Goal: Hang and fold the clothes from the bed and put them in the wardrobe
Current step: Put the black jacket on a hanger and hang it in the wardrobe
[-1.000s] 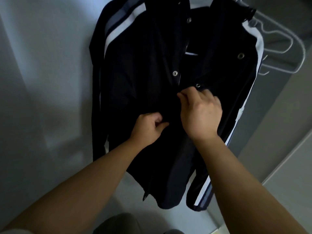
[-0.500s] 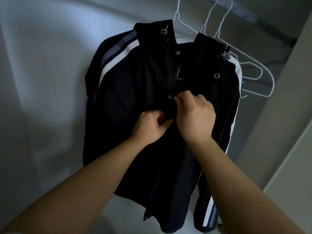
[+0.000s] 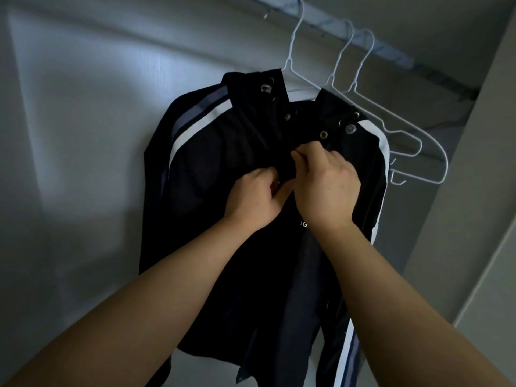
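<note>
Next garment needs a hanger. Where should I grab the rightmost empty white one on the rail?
Take the rightmost hanger at its twisted neck, just under the hook, coming from the front right. Its left arm disappears behind the jacket, while the neck stands clear below the rail, so it should lift straight off.

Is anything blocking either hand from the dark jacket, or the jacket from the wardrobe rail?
Nothing visible does. Both the left hand and right hand pinch the jacket front, and it hangs from the rail on a white hanger. Empty hangers sit beside it.
</note>
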Tool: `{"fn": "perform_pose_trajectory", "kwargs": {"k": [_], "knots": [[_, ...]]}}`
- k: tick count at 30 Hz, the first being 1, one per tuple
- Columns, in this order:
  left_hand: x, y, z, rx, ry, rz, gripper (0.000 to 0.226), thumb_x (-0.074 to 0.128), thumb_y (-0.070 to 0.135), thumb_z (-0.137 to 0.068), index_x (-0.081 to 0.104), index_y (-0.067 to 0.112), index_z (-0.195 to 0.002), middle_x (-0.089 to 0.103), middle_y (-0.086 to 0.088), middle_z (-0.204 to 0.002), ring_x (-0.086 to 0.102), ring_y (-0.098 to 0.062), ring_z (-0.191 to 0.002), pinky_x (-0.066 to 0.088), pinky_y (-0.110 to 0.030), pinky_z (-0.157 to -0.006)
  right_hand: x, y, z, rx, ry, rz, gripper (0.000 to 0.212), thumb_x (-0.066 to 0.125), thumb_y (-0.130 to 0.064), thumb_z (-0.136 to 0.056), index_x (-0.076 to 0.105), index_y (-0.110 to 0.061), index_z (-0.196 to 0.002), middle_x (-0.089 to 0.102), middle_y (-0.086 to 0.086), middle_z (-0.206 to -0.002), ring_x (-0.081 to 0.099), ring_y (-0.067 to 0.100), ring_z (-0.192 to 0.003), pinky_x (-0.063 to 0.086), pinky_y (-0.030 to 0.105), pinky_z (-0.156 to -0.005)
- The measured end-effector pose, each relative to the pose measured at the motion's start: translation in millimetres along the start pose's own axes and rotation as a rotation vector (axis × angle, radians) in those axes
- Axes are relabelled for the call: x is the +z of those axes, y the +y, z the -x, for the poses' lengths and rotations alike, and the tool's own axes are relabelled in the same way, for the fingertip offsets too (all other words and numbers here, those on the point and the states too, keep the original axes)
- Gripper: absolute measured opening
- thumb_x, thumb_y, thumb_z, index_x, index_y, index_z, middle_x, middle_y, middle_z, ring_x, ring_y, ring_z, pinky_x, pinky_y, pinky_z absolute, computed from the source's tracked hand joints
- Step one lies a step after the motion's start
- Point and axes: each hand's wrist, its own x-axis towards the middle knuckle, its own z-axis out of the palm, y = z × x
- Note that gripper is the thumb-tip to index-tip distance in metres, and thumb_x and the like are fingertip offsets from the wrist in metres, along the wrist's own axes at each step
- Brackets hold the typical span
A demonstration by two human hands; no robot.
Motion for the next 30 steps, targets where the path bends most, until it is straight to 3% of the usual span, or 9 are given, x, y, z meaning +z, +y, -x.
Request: {"fn": "perform_pose_trajectory", "kwargs": {"k": [2, 5, 10, 12, 17, 20, 24, 27, 30], "knots": [[2.7, -3.3, -2.2, 0.031, 0.032, -0.014, 0.033, 0.065, 0.029, -0.092, 0.052, 0.011, -0.067, 0.055, -0.004, -0.067, 0.057, -0.030, -0.058, 0.040, -0.031, -0.051, -3.0, 4.8, -18.4, -0.062, 0.047, 0.089, 0.020, 0.066, -0.024, -0.093, 0.063, -0.012, -0.078, 0.059, 0.003, -0.061, 0.056, 0.031, -0.057, 0.040, 0.036, -0.052], [2.9, -9.1, -4.2, 0.072, 0.052, -0.033, 0.043, 0.069, 0.025, -0.089, 0.036, 0.021, -0.062, 0.038, 0.009, -0.061, 0.043, -0.020, -0.049, 0.032, -0.028, -0.048, -6.8, 13.9, -50.9, -0.036, 0.132, 0.094, 0.017, 0.070, -0.022, -0.088, 0.065, -0.009, -0.077, 0.058, 0.007, -0.061, 0.055, 0.035, -0.058, 0.040, 0.036, -0.051], [-13.3, -2.8, -17.0, 0.065, -0.015, -0.087, 0.046, 0.063, 0.050, -0.089, 0.037, 0.027, -0.059, 0.040, 0.014, -0.059, 0.051, -0.015, -0.054, 0.036, -0.026, -0.050, -1.7, 16.2, -46.4, 0.023, 0.098, 0.012, 0.018, 0.062, -0.027, -0.094, 0.066, -0.012, -0.085, 0.064, 0.003, -0.069, 0.056, 0.031, -0.067, 0.042, 0.038, -0.056], [-23.0, 2.6, -27.2, 0.078, 0.041, -0.041, 0.038, 0.058, 0.056, -0.089, 0.050, 0.026, -0.066, 0.049, 0.013, -0.065, 0.054, -0.012, -0.059, 0.042, -0.028, -0.054, -2.5, 21.6, -42.9, 0.029, 0.046, -0.025, 0.021, 0.063, -0.034, -0.094, 0.067, -0.014, -0.096, 0.069, 0.001, -0.088, 0.058, 0.030, -0.079, 0.046, 0.041, -0.066], [-44.8, 17.6, -69.5, 0.167, 0.205, 0.041, 0.017, 0.061, 0.029, -0.092, 0.061, 0.014, -0.101, 0.057, 0.003, -0.101, 0.048, -0.004, -0.074, 0.048, -0.030, -0.068, -7.2, 21.7, -30.8, 0.265, -0.176, -0.223, 0.048, 0.074, -0.046, -0.086, 0.057, -0.018, -0.122, 0.054, 0.002, -0.120, 0.055, 0.016, -0.094, 0.044, 0.029, -0.075], [-58.7, 23.2, -90.5, 0.247, 0.112, -0.040, 0.026, 0.061, 0.027, -0.093, 0.061, 0.014, -0.115, 0.053, -0.001, -0.124, 0.050, -0.007, -0.078, 0.047, -0.030, -0.072, -10.2, 20.1, -29.5, 0.385, -0.270, -0.352, 0.042, 0.071, -0.037, -0.090, 0.049, -0.024, -0.124, 0.060, -0.004, -0.101, 0.053, 0.005, -0.082, 0.043, 0.022, -0.072], [-73.1, 22.6, -111.0, 0.338, -0.170, -0.176, 0.039, 0.052, 0.041, -0.094, 0.060, 0.027, -0.130, 0.049, 0.011, -0.137, 0.059, -0.015, -0.114, 0.052, -0.038, -0.092, -18.6, 11.3, -35.4, 0.386, -0.291, -0.518, 0.033, 0.067, -0.019, -0.089, 0.055, -0.026, -0.119, 0.061, -0.007, -0.075, 0.059, 0.004, -0.075, 0.039, 0.006, -0.066], [-81.7, 21.9, -120.7, 0.311, -0.324, -0.298, 0.034, 0.050, 0.047, -0.097, 0.064, 0.030, -0.123, 0.053, 0.013, -0.129, 0.060, -0.014, -0.111, 0.051, -0.041, -0.092, -20.8, 8.5, -44.9, 0.349, -0.348, -0.582, 0.029, 0.069, -0.016, -0.088, 0.065, -0.025, -0.115, 0.067, -0.008, -0.079, 0.062, 0.002, -0.078, 0.045, 0.008, -0.074], [-90.1, 23.9, -128.6, 0.317, -0.338, -0.317, 0.022, 0.060, 0.041, -0.094, 0.066, 0.025, -0.107, 0.054, 0.010, -0.108, 0.059, -0.016, -0.099, 0.049, -0.037, -0.083, -16.9, 9.2, -53.5, 0.331, -0.408, -0.678, 0.032, 0.064, -0.009, -0.085, 0.070, -0.023, -0.114, 0.073, -0.009, -0.087, 0.067, 0.001, -0.085, 0.052, 0.016, -0.085]]}}
